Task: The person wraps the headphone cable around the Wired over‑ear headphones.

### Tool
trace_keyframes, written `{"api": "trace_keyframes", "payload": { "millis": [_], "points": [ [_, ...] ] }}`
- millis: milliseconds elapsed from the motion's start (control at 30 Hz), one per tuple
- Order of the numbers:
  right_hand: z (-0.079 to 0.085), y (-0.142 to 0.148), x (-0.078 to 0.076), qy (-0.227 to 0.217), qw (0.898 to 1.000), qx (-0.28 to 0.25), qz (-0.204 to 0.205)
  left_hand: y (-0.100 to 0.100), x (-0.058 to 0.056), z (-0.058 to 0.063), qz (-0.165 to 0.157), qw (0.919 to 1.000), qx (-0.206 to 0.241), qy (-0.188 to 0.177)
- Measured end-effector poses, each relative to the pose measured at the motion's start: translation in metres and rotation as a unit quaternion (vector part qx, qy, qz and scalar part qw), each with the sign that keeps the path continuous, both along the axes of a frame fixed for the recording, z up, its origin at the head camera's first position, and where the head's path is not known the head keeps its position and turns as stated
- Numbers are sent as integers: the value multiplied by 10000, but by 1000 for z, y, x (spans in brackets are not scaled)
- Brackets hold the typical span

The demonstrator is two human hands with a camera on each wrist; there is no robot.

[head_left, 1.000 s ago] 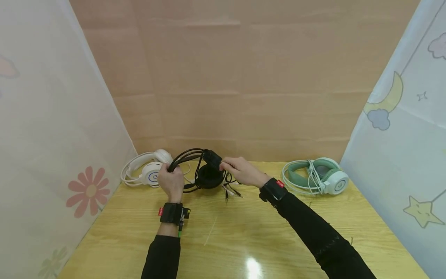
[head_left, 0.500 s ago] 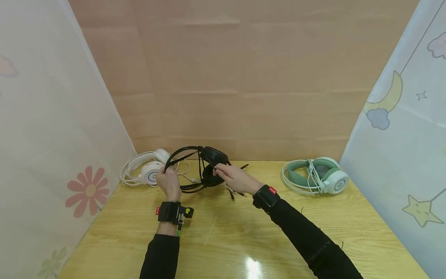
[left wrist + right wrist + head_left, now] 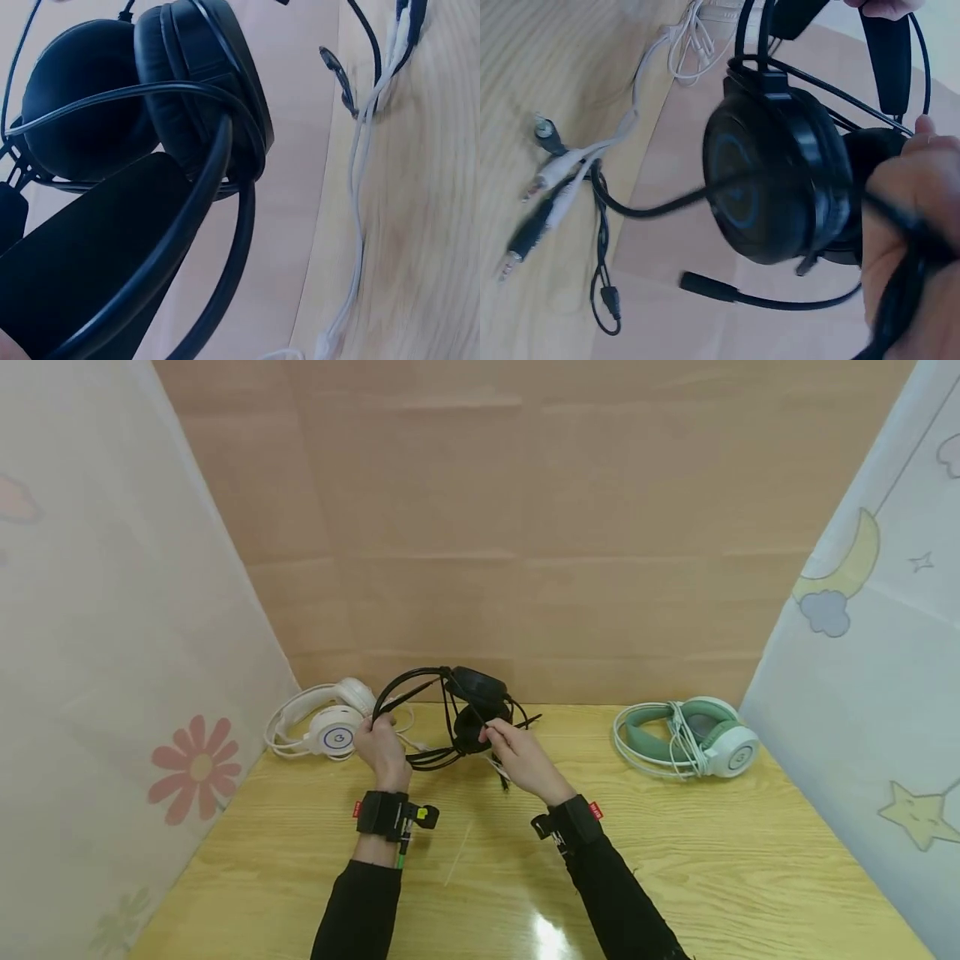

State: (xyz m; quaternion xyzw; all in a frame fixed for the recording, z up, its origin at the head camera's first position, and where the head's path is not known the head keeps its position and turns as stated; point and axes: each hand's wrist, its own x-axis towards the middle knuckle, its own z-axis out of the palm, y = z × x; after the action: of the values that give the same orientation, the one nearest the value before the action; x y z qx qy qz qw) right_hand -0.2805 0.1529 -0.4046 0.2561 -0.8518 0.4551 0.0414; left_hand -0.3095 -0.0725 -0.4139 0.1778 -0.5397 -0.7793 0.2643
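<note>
A black headset [image 3: 480,689] with padded ear cups is held tilted near the back of the table. My left hand [image 3: 384,753] grips its headband at the left end. Near the ear cups, my right hand [image 3: 521,758] pinches a thin black cable [image 3: 470,700] that runs across the headset. In the right wrist view, black cable crosses blurred in front of the ear cup [image 3: 761,180], and a microphone boom [image 3: 712,287] sticks out below. Loose audio plugs [image 3: 536,217], black and white, hang or lie by the tabletop. The right fingertips are partly hidden.
White headphones [image 3: 330,728] with a white cable lie at the back left, close by my left hand. Green and white headphones [image 3: 686,739], wrapped in their cable, lie at the back right. A brown paper wall [image 3: 600,568] rises behind the table [image 3: 675,860].
My right hand has shifted from the ear cup's side to slightly lower, drawing the cable, and its wrist has turned with the forearm swinging inward. The headset has risen slightly and tilted.
</note>
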Motion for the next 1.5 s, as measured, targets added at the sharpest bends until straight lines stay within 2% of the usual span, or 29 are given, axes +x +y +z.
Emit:
{"api": "trace_keyframes", "payload": {
  "millis": [200,433,467,667,700,867,1133,1367,1500],
  "points": [
    [-4,8,2,-122,9990,-367,-205,13,1,-1,-92,9997,200,-106],
    [-4,3,4,47,9989,-429,200,22,2,-5,88,9996,192,-173],
    [-4,1,4,100,9989,-404,238,23,5,-2,75,9995,231,-184],
    [-2,-5,11,107,9996,-151,235,27,3,-3,-46,9985,527,-153],
    [-2,-6,12,118,9996,-111,217,27,0,-7,-43,9983,574,-122],
    [-5,-3,16,273,9995,31,157,29,0,-7,-137,9960,879,-89],
    [-8,-7,20,15,9982,488,361,30,2,-3,-322,9916,1242,-181],
    [-12,-12,20,173,9961,727,459,32,3,-3,-461,9916,1163,-334],
    [-14,-15,20,272,9959,737,444,34,2,-5,-439,9925,1083,-352]
  ]
}}
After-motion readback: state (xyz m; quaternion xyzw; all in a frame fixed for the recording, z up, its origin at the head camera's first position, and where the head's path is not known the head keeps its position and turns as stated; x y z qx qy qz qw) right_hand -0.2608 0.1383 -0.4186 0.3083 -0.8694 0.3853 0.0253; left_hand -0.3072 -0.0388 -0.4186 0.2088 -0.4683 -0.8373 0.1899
